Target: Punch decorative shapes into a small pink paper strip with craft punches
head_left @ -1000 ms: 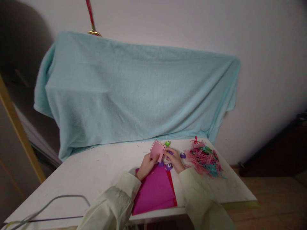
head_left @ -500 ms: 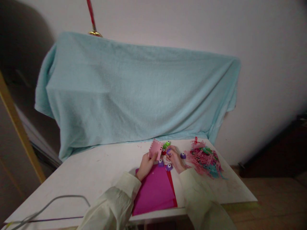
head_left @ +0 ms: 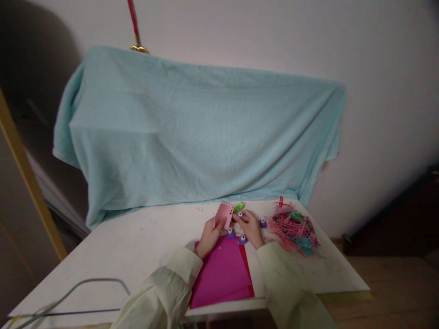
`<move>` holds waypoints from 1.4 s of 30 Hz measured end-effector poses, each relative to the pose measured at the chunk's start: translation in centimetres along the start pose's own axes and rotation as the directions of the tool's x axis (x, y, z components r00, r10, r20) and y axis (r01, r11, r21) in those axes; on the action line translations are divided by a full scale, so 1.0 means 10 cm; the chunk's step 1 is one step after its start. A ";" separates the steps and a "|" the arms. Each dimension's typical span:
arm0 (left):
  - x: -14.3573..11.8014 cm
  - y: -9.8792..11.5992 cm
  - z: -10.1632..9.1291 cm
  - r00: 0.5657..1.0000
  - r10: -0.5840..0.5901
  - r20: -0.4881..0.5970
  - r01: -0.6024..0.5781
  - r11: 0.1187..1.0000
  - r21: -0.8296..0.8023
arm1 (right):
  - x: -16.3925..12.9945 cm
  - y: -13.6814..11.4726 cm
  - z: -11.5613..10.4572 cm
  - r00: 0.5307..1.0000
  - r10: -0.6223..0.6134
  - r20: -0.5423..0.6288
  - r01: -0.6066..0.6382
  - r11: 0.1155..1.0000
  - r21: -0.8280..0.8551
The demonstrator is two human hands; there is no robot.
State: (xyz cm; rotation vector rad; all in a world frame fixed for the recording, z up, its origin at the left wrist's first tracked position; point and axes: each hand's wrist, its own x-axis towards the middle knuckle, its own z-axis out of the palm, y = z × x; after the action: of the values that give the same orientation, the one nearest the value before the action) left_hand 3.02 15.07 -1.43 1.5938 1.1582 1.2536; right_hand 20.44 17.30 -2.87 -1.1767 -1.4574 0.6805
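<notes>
Pink paper piece with punched edge (head_left: pixel 224 214) above worktop, pinched upright in closed left hand (head_left: pixel 210 236) | right hand (head_left: pixel 250 228) closed on small purple craft punch (head_left: pixel 239 214) at paper's right edge | advice: seat edge fully in slot, keep paper straight, press firmly | magenta sheets (head_left: pixel 222 272) below | white worktop (head_left: pixel 137 246) | paper scraps pile (head_left: pixel 295 228) on right.

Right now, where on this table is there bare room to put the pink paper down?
The widest bare stretch of the white table lies left of the magenta sheets, up to the blue cloth. A narrower strip sits right of them, below the paper scraps. Around both hands and the small punches it is crowded.
</notes>
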 end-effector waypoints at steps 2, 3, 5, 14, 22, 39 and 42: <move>0.00 0.01 0.00 1.000 0.001 -0.001 -0.001 1.000 0.002 | -0.01 -0.03 -0.01 0.997 -0.079 0.000 0.078 0.989 -0.122; 0.00 0.02 -0.01 1.000 0.003 -0.003 -0.003 1.000 0.004 | -0.01 -0.03 -0.02 0.995 -0.101 0.005 0.101 0.981 -0.163; -0.01 0.01 0.00 1.000 0.009 -0.009 -0.009 1.000 0.008 | -0.01 -0.03 -0.02 0.994 -0.105 0.015 0.106 0.973 -0.206; 0.02 -0.06 0.01 1.000 0.024 -0.007 -0.024 0.998 0.050 | -0.02 0.00 0.00 0.998 -0.055 0.044 0.065 0.958 -0.279; 0.02 0.01 -0.01 0.999 0.052 -0.008 -0.052 0.996 0.069 | -0.02 -0.07 0.02 0.999 -0.016 0.036 0.020 0.994 -0.108; 0.07 -0.08 0.04 0.991 0.100 -0.089 -0.087 0.987 0.139 | 0.04 -0.12 0.03 0.985 0.121 0.126 -0.163 0.899 0.407; 0.07 -0.08 0.02 0.989 0.113 -0.094 -0.096 0.982 0.164 | 0.05 -0.11 0.05 0.986 0.110 0.127 -0.156 0.880 0.448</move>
State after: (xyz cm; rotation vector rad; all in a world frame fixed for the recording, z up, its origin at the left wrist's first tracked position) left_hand 3.19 15.97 -2.02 1.7442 1.2811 1.3535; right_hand 19.69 17.46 -1.85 -0.8849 -1.2083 1.1239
